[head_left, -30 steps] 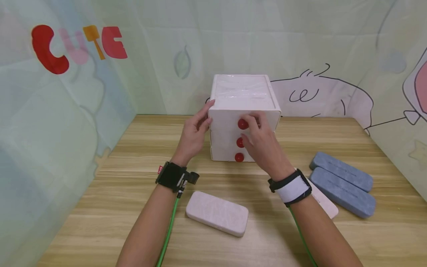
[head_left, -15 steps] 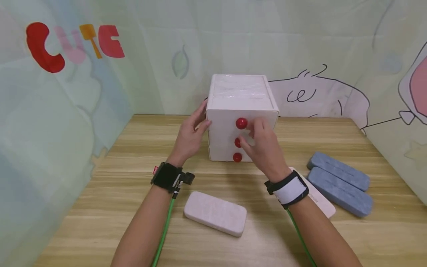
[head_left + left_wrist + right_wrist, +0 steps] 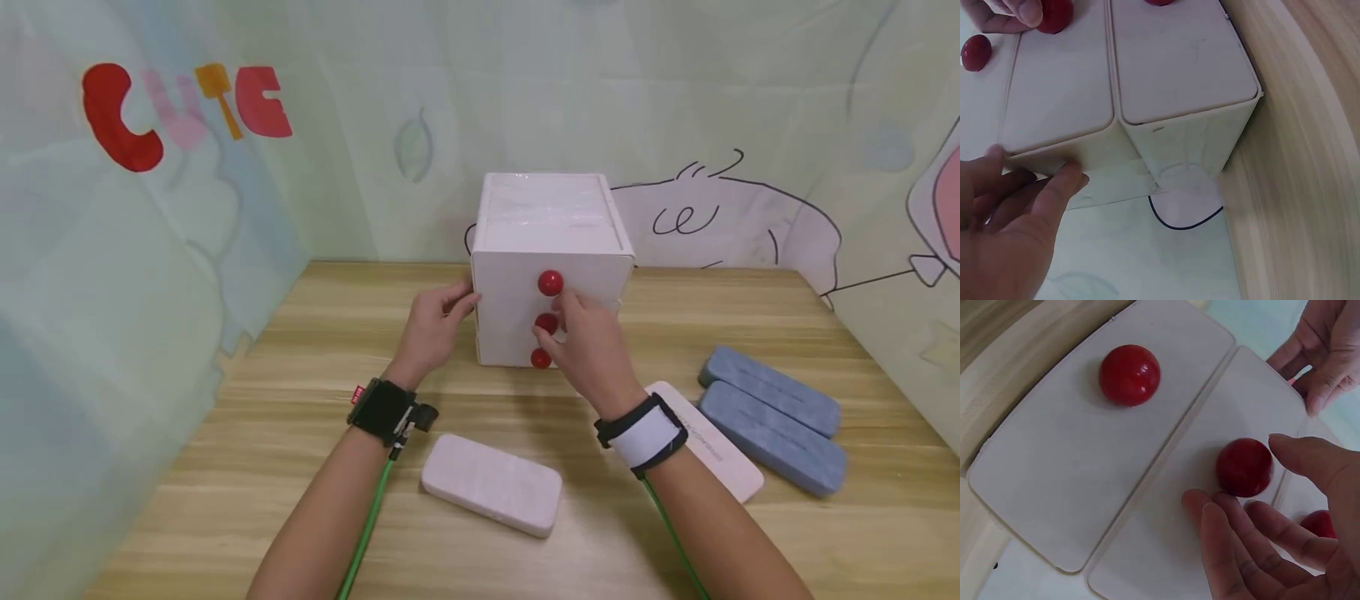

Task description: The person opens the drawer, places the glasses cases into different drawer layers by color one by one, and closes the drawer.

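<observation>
The white box [image 3: 506,308] is stood on the counter [image 3: 217,475], three red knobs being set in a column down its front. Its left side is touched by the left hand [image 3: 431,329], whose grip is slack, with the thumb laid at the front edge. The middle knob [image 3: 546,319] is flanked by the thumb and fingers of the right hand [image 3: 597,354] — whether that grip is closed on it cannot be told. A pale pink case [image 3: 491,485] is seen between the forearms; another pink case [image 3: 712,446] is partly hidden by the right wrist, beside two blue cases [image 3: 776,437].
</observation>
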Motion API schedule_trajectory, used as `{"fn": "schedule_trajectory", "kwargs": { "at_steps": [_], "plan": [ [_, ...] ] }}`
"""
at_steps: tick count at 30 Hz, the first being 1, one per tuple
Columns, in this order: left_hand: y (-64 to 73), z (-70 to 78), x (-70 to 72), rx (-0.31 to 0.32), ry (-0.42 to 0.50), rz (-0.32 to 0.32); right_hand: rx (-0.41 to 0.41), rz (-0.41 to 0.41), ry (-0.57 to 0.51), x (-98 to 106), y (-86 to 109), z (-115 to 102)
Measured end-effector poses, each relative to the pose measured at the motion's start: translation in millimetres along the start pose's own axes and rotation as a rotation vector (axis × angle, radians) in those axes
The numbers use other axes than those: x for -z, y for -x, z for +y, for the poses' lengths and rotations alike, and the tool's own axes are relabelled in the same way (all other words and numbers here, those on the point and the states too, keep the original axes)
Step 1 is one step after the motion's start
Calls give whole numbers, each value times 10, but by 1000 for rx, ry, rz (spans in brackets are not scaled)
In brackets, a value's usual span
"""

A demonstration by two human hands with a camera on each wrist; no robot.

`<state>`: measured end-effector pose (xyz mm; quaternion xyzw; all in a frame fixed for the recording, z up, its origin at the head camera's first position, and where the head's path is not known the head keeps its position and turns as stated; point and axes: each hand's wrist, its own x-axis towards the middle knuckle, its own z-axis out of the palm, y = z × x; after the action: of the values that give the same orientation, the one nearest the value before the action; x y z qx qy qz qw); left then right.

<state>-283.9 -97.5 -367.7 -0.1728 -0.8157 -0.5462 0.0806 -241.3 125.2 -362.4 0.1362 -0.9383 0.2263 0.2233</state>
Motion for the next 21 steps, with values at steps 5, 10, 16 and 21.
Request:
{"fn": "schedule_trajectory", "kwargs": {
  "at_steps": [5, 10, 16, 21],
  "plan": [
    [-9, -35, -64, 12, 13, 42, 20, 16, 50, -67, 23, 37],
    [-4, -52, -63, 33, 37, 42, 35, 39, 74, -105, 34, 27],
    [-5, -51, -58, 48, 74, 24, 66, 54, 111, -131, 27, 43],
    [-5, -53, -54, 49, 112, 9, 76, 69, 130, -145, 20, 55]
  ]
}}
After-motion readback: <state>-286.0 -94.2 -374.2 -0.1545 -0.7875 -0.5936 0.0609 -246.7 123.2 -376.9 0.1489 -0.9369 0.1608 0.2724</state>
